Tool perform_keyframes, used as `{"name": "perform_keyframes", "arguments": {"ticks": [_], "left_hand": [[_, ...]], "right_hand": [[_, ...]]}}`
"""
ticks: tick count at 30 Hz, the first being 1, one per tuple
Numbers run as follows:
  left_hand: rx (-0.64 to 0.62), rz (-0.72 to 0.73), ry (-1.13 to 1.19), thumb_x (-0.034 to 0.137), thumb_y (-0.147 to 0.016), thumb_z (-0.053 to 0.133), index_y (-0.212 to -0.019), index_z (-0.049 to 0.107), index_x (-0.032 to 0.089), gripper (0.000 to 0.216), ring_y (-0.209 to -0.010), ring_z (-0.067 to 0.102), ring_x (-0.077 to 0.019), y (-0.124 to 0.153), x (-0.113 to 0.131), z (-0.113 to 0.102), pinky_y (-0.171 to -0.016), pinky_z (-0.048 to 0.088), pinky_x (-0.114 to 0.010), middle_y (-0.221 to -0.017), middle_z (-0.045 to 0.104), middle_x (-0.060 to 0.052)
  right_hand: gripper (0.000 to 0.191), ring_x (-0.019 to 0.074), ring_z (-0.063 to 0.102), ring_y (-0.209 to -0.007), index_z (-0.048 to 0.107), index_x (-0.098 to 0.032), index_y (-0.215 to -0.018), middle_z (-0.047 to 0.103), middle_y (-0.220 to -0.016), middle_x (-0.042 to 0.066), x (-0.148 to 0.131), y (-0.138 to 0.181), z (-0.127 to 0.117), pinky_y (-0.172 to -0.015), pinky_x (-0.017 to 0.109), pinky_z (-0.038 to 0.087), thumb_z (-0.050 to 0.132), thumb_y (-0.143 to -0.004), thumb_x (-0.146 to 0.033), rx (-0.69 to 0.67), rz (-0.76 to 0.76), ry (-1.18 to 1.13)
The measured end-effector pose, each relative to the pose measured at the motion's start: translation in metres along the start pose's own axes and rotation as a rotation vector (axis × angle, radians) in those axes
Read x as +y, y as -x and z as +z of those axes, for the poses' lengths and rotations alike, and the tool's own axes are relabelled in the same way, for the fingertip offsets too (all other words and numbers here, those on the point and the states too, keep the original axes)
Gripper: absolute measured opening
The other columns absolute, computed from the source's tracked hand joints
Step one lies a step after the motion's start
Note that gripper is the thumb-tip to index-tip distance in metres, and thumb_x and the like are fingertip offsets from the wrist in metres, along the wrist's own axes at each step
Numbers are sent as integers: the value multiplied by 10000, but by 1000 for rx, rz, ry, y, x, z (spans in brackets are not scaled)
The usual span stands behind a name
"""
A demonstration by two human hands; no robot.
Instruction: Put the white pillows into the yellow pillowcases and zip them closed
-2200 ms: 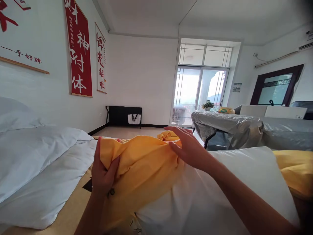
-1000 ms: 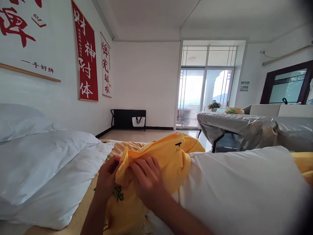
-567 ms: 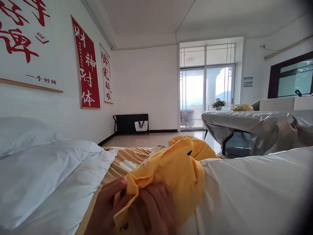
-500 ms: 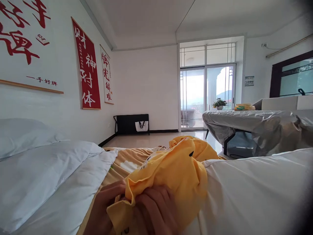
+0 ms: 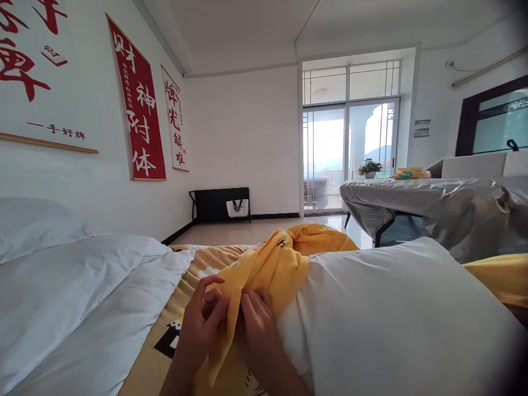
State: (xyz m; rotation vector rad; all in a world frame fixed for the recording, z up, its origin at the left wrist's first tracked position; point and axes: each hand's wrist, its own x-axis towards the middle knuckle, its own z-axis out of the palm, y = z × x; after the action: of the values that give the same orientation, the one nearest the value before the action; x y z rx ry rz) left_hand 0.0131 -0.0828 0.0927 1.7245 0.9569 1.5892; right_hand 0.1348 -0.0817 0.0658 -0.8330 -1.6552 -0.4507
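A yellow pillowcase (image 5: 272, 267) is bunched over the near end of a large white pillow (image 5: 396, 313) that lies across the bed in front of me. My left hand (image 5: 204, 324) pinches the yellow fabric's edge from the left, fingers partly spread. My right hand (image 5: 258, 327) grips the same fabric right beside it, pressing against the pillow. The two hands almost touch. More yellow cloth (image 5: 499, 278) shows behind the pillow at the right.
A white duvet (image 5: 70, 297) and another white pillow (image 5: 28, 225) lie at the left on a yellow printed sheet (image 5: 165, 341). A grey-covered table (image 5: 424, 201) stands at the right with a potted plant (image 5: 368, 167). Red banners (image 5: 138, 104) hang on the left wall.
Both hands have stayed on the yellow pillowcase. The bunched fabric has slid further back along the pillow, and the hands now sit lower and closer together at its edge.
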Motion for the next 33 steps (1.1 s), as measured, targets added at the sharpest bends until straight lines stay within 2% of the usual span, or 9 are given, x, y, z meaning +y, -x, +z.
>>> {"name": "perform_keyframes", "arguments": {"ticks": [2,4,6,9,13,18,24,28,33], "left_hand": [[35,113,-247,421,-788,623,-1001,590,210,302,-593,516,-124,-3,-5,0,-564,465,-233,-673,508,30],[35,264,-475,387,-776,644,-979,651,222,262,-821,585,-187,-4,-6,-4,-755,512,-318,-886,589,-43],[-51,361,-554,348,-818,605,-1027,669,241,243,-1040,561,-231,-6,-5,-12,-922,473,-374,-1112,585,-83],[-268,375,-457,292,-893,509,-1128,637,237,273,-1170,514,-230,-11,-5,-27,-1003,432,-364,-1231,567,-95],[-354,313,-326,263,-906,497,-1106,651,214,257,-1086,553,-216,-17,-11,-38,-894,484,-317,-1195,590,-112],[-226,285,-156,270,-783,658,-839,696,166,124,-816,590,-191,-20,-16,-34,-709,477,-269,-888,651,-77],[-64,29,183,402,-701,684,-721,683,163,240,-745,566,-198,-18,-14,-35,-681,485,-299,-803,646,-65],[-138,-42,261,365,-658,736,-673,673,154,221,-681,527,-165,-13,-5,-39,-596,459,-263,-750,612,-54],[-264,112,147,372,-749,685,-622,698,138,267,-666,523,-169,-9,9,-46,-602,445,-269,-657,584,-69]], "right_hand": [[180,165,448,-666,440,-192,-765,516,-720,21,5,3,0,-662,280,370,373,-843,-44,-13,34,-38],[175,169,449,-680,443,-191,-778,516,-725,20,8,3,-2,-661,274,366,383,-853,-45,-11,64,-71],[155,173,469,-723,479,-185,-852,548,-774,26,8,3,-4,-688,276,372,398,-874,-55,-23,72,-123],[148,166,486,-760,497,-189,-910,571,-824,23,4,0,-9,-742,282,377,420,-897,-64,-36,77,-195],[158,151,486,-731,477,-194,-854,553,-789,11,-1,-1,-11,-739,272,377,425,-901,-52,-41,83,-231],[153,150,492,-734,474,-196,-845,553,-779,8,-4,-1,-13,-732,260,388,443,-901,-57,-30,75,-227],[194,152,461,-684,489,-191,-810,547,-732,11,-2,-3,-17,-703,278,371,406,-898,-40,29,61,-72],[198,163,471,-706,494,-192,-803,549,-746,24,-3,-5,-22,-694,287,379,404,-891,-39,78,91,16],[162,171,498,-697,512,-202,-783,548,-728,30,-14,-9,-36,-629,281,407,447,-894,-103,111,171,-24]]}}
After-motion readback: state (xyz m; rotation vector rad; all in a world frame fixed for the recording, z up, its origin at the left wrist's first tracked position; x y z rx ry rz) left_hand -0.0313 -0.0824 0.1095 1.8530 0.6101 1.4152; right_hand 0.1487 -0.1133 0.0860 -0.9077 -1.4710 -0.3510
